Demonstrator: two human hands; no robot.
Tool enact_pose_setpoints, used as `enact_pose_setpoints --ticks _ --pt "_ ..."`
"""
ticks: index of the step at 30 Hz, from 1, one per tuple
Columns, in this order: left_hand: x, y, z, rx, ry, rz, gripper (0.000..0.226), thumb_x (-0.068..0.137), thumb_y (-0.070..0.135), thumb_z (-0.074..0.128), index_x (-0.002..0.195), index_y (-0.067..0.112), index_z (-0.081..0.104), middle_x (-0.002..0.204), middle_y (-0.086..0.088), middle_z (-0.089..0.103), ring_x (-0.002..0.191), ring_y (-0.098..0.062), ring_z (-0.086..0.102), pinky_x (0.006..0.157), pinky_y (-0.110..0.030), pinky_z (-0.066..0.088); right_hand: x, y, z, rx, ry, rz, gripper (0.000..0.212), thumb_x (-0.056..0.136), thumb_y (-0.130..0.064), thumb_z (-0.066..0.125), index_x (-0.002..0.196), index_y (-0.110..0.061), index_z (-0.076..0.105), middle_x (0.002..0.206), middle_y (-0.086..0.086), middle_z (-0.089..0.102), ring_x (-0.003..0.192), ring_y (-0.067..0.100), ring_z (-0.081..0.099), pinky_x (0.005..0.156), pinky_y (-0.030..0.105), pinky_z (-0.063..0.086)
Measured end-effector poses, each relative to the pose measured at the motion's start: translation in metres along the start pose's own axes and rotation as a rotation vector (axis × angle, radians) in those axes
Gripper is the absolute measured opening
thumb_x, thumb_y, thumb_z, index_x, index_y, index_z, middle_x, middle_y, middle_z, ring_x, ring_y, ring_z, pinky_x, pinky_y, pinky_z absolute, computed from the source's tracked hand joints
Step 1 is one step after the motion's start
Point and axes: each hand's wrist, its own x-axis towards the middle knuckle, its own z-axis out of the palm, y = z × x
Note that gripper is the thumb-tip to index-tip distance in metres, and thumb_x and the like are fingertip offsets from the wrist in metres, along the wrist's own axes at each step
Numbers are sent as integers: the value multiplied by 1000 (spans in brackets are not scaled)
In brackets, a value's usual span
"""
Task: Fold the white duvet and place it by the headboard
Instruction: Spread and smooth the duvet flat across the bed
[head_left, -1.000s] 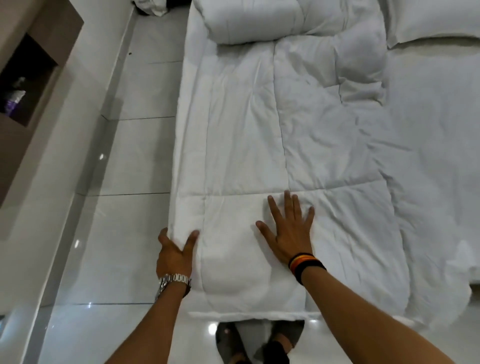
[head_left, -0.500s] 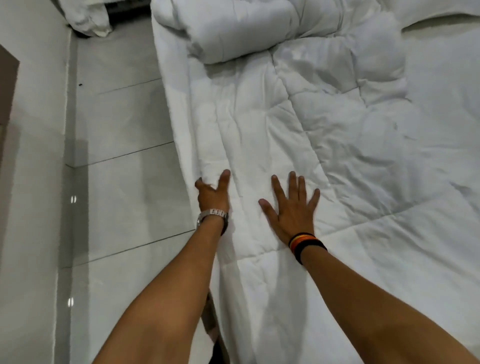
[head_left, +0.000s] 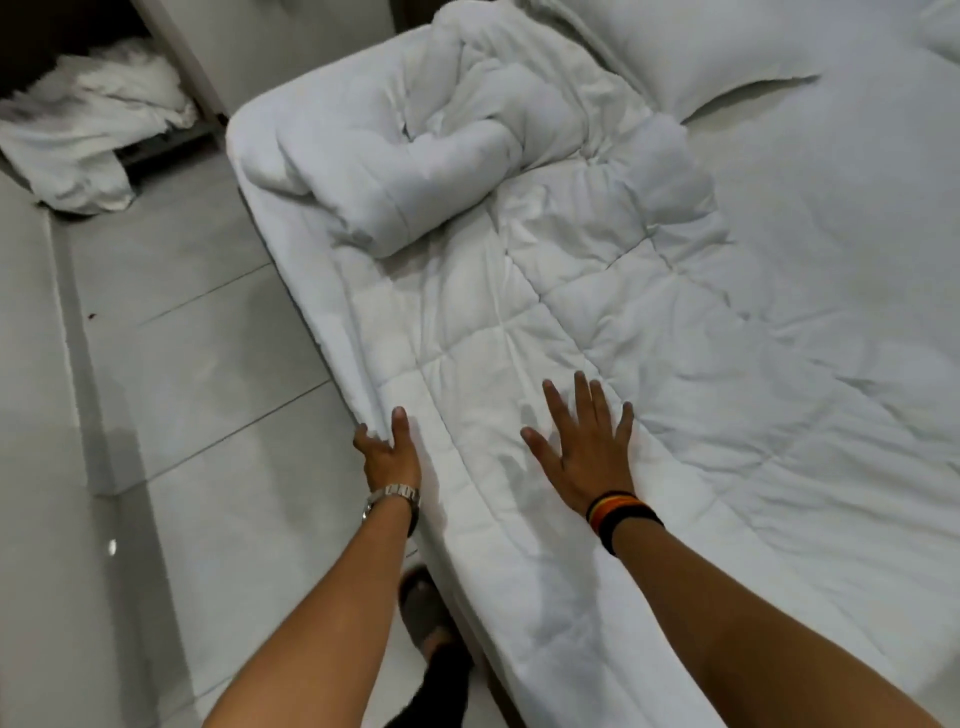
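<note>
The white quilted duvet (head_left: 545, 322) lies under both hands: left hand (head_left: 389, 452) pinches its near-left edge; right hand (head_left: 582, 447) presses flat, fingers spread.

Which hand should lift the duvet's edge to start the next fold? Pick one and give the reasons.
Left. The left hand already pinches the side edge of the duvet at the bed's edge, thumb on top. The right hand lies flat and open on the quilted top, gripping nothing; it looks better suited to pressing.

The white duvet (head_left: 545, 322) lies spread along the bed's left edge — quilted, wrinkled — with its far end bunched into a loose roll.
</note>
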Motion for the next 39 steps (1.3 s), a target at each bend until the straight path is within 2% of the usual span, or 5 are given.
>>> enact_pose_setpoints --ticks 10,17,22,29,39 --pt "218 144 66 -99 24 -23 87 98 72 44 165 23 16 167 -12 36 145 -33 47 117 -42 34 219 -86 16 -75 61 143 77 102 -75 19 168 -39 3 177 8 -7 163 29 -8 123 68 -7" --pt "249 149 21 -324 139 70 55 90 62 70 120 16 67 115 3 72 104 -19 70 86 -31 58 228 -138 56 -32 48 129 77 101 -75 21 168 -40 11 177 6 2 163 31 2 123 68 -2" --pt "240 143 -17 -28 8 -98 67 96 68 55 140 18 49 139 -12 60 114 -31 62 96 -38 48 212 -165 49 -46 -130 222 79 99 -76 15 166 -42 -9 176 5 -17 162 28 -14 123 68 -2" --pt "279 243 -31 -140 -8 195 82 96 80 24 154 26 44 149 -6 59 134 -29 57 111 -42 45 273 -249 -42 226 354 121 81 99 -76 28 168 -39 10 177 6 -4 163 30 0 123 67 3" --pt "449 461 25 -272 -689 -151 73 97 70 51 141 13 61 132 -11 73 136 -31 59 94 -36 57 424 -321 -2 10 128 260 86 91 -87 13 166 -47 1 177 1 -9 162 33 -10 118 76 1"
